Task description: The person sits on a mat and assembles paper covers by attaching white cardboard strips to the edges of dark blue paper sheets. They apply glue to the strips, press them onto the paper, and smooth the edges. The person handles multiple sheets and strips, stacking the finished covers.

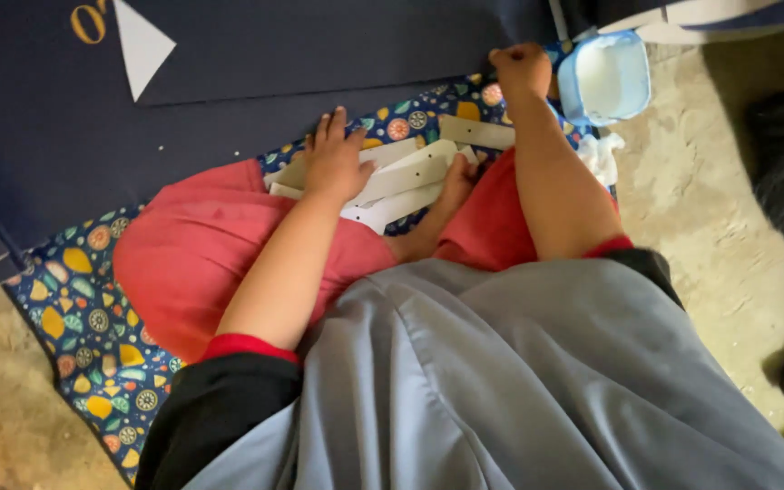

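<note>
The left hand [336, 161] is laid flat, fingers spread, on the card strips [406, 172] at centre. The right hand [521, 71], clenched at 1 o'clock, pinches the navy sheet [319, 45]; steady downward pressure is advised.

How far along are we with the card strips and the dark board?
Looks done: a heap of pale card strips lies cut on the patterned mat. In hand: the left hand lies flat on the strips, while the right hand is fisted at the dark board's edge beside a blue tub of white paste. Left: those strips lie loose, none visibly on the board.
</note>
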